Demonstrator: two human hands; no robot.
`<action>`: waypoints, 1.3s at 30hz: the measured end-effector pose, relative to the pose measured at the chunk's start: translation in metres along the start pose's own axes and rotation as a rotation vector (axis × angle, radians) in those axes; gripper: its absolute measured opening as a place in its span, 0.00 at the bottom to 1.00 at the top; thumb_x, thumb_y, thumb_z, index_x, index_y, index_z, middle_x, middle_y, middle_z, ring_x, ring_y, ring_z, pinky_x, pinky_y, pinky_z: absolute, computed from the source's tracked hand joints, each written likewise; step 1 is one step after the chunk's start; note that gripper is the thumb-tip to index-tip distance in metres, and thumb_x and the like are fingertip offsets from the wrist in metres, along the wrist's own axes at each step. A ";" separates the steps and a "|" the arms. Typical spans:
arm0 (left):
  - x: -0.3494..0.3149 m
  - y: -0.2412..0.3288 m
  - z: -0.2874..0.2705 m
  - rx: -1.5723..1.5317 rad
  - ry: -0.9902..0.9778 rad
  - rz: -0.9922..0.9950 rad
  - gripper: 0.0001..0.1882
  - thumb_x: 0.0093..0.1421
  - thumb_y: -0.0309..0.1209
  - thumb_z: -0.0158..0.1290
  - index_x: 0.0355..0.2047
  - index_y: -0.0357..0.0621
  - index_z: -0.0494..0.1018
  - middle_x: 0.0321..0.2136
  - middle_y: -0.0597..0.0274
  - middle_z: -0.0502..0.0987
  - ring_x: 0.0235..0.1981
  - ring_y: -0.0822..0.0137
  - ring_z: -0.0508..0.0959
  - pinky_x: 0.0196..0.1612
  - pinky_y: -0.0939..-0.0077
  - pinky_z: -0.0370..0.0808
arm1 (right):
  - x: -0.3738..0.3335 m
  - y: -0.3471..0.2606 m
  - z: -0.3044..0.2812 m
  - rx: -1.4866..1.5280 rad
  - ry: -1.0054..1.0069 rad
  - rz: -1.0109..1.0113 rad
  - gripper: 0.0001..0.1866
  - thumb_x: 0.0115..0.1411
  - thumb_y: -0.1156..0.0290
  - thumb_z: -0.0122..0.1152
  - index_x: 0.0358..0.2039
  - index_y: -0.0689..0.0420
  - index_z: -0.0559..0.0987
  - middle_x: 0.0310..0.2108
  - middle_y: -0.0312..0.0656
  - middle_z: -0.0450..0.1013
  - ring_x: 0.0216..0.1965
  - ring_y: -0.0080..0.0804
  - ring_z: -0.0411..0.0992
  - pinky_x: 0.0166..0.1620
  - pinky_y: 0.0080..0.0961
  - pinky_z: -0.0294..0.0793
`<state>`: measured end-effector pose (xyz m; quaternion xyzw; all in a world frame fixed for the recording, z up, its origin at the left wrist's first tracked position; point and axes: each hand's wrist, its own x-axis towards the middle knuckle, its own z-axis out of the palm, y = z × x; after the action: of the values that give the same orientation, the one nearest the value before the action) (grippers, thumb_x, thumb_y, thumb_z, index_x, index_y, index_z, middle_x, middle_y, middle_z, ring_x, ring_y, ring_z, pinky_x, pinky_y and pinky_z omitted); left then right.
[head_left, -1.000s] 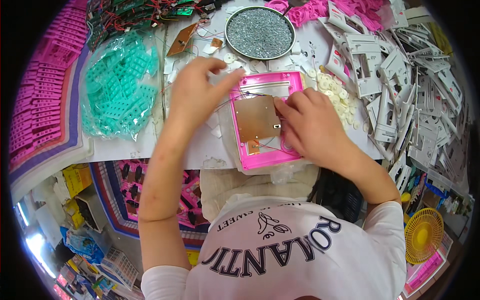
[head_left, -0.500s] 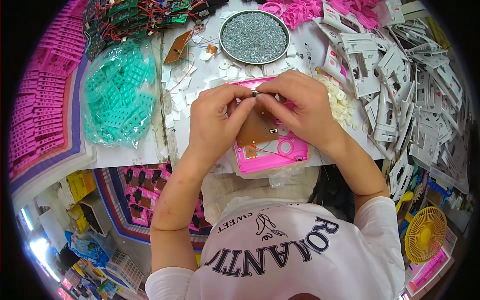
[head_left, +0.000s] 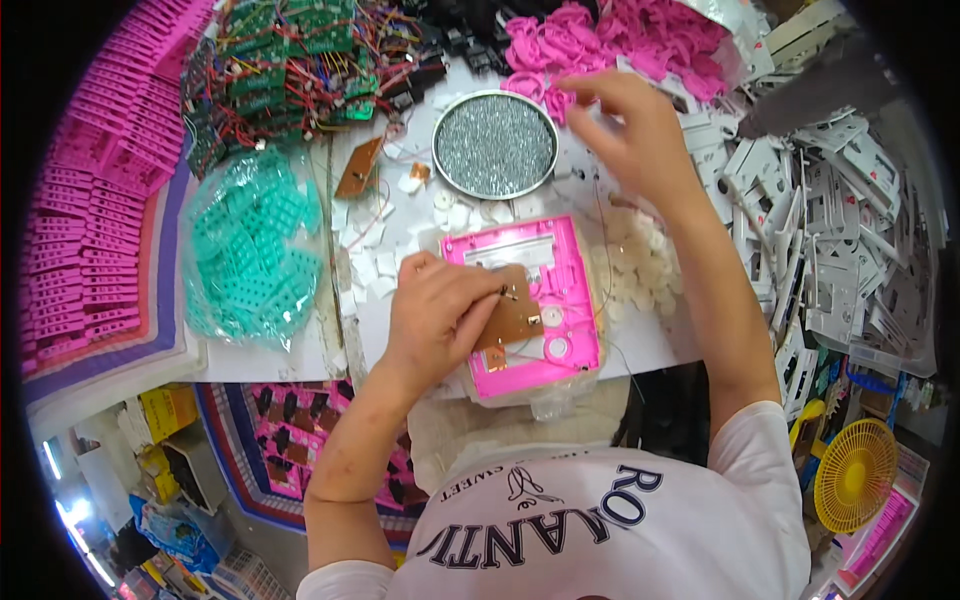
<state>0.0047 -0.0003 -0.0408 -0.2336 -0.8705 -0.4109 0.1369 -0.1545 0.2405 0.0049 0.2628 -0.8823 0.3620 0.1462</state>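
We see the right hand [head_left: 625,130] now lifted off the pink housing [head_left: 525,305], fingers apart beyond the round tin [head_left: 495,145], while the left hand [head_left: 440,315], fingers together, presses the brown board [head_left: 512,318].

Bench count: single items and uncounted heaps

Two hands: left hand [head_left: 440,315], right hand [head_left: 625,125]. One pink case [head_left: 555,270], one brown board [head_left: 510,318] on it, a second brown board [head_left: 358,168] upper centre. One round tin [head_left: 495,145]. One yellow fan [head_left: 855,475] lower right. One bag of teal parts [head_left: 250,255]. White discs [head_left: 640,265], white brackets [head_left: 840,250], pink frames [head_left: 85,200]: heaps too dense to count.
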 end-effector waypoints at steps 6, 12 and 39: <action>0.003 0.001 0.008 -0.030 0.063 -0.029 0.07 0.54 0.23 0.64 0.33 0.46 0.80 0.28 0.66 0.82 0.24 0.67 0.74 0.44 0.68 0.66 | 0.150 0.086 0.088 -0.347 -0.047 0.163 0.27 0.55 0.52 0.67 0.51 0.55 0.83 0.44 0.50 0.82 0.47 0.50 0.80 0.53 0.42 0.78; 0.002 -0.002 0.011 -0.021 0.144 -0.039 0.07 0.54 0.24 0.65 0.34 0.46 0.80 0.29 0.64 0.82 0.28 0.63 0.79 0.43 0.67 0.68 | 0.192 0.121 0.109 -0.521 0.066 0.183 0.26 0.56 0.52 0.70 0.50 0.54 0.82 0.47 0.49 0.81 0.48 0.49 0.79 0.52 0.43 0.78; -0.005 -0.022 0.004 -0.045 0.181 -0.001 0.07 0.56 0.23 0.63 0.35 0.46 0.78 0.30 0.64 0.81 0.31 0.62 0.79 0.43 0.67 0.68 | -0.073 -0.084 0.019 0.176 -0.342 -0.205 0.27 0.49 0.61 0.73 0.48 0.60 0.80 0.48 0.46 0.74 0.51 0.48 0.68 0.54 0.39 0.73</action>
<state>-0.0031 -0.0111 -0.0595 -0.1982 -0.8452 -0.4500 0.2095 -0.0486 0.2026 0.0063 0.4207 -0.8279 0.3708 0.0069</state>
